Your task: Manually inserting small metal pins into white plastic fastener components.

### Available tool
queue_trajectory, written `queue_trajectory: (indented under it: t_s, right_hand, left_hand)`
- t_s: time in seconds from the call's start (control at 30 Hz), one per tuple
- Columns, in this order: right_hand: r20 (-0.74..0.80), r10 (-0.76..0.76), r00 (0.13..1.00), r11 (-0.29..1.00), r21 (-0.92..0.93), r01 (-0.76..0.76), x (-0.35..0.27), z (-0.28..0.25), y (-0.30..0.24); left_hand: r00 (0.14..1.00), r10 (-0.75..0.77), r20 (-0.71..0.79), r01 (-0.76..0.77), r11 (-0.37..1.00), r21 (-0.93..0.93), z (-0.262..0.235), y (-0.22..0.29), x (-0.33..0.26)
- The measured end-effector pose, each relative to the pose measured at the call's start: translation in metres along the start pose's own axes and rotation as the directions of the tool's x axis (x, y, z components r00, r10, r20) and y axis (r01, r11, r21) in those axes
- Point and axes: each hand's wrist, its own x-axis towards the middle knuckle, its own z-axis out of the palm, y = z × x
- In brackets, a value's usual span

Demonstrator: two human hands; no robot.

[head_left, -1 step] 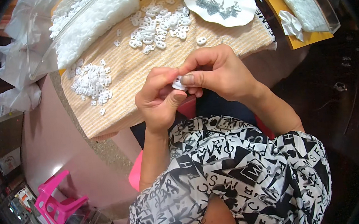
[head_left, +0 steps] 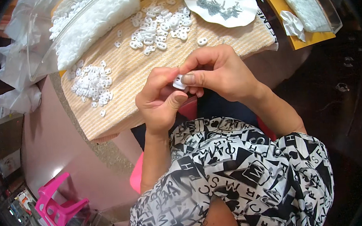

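Note:
Between my hands, close to the table's near edge, is a small white plastic piece (head_left: 179,82) with a dark hole in its face. My left hand (head_left: 159,95) has its fingers curled around one side of it, thumb just below. The thumb and fingertips of my right hand (head_left: 220,73) pinch its other side, and the thumb covers part of it. A loose white two-holed piece (head_left: 202,41) lies just beyond my right hand. Further off is a pile of oval two-holed pieces (head_left: 160,26); a pile of smaller white pieces (head_left: 92,84) is at the left.
A white wavy-rimmed plate (head_left: 245,5) with small dark metal pins stands at the far right of the cloth-covered table (head_left: 116,114). Clear bins of white parts (head_left: 92,28) stand far left and far right (head_left: 303,7). A pink stool (head_left: 62,205) is on the floor at lower left.
The white piece has tipped slightly between my fingers, so its face looks a little different. Both hands keep nearly the same place and grip.

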Motion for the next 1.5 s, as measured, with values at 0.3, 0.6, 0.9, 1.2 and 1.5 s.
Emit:
queue_trajectory:
  t_s: [0.3,0.6,0.9,1.2,1.5]
  right_hand:
    - [-0.076,0.013,0.997,0.998,-0.053,-0.017,0.006,0.003,-0.003]
    - [-0.117,-0.111,0.987,0.956,-0.283,0.074,0.013,0.005,-0.022]
    - [-0.022,-0.796,0.605,0.219,-0.942,0.255,0.113,-0.053,-0.132]
    - [-0.166,-0.589,0.791,0.151,-0.984,-0.094,0.091,-0.126,-0.099]
    - [-0.205,-0.498,0.843,0.045,-0.977,-0.211,0.034,-0.159,-0.048]
  left_hand:
    - [0.982,-0.185,-0.041,0.171,0.958,-0.229,-0.010,-0.001,-0.001]
    - [0.951,-0.264,-0.160,0.211,0.934,-0.290,-0.010,0.007,0.003]
    - [0.917,-0.225,-0.329,0.283,0.949,0.141,-0.011,0.001,0.000]
    - [0.974,-0.088,-0.207,0.189,0.819,0.541,-0.020,-0.016,0.003]
    - [0.976,-0.077,-0.203,0.178,0.821,0.542,-0.020,-0.018,0.003]
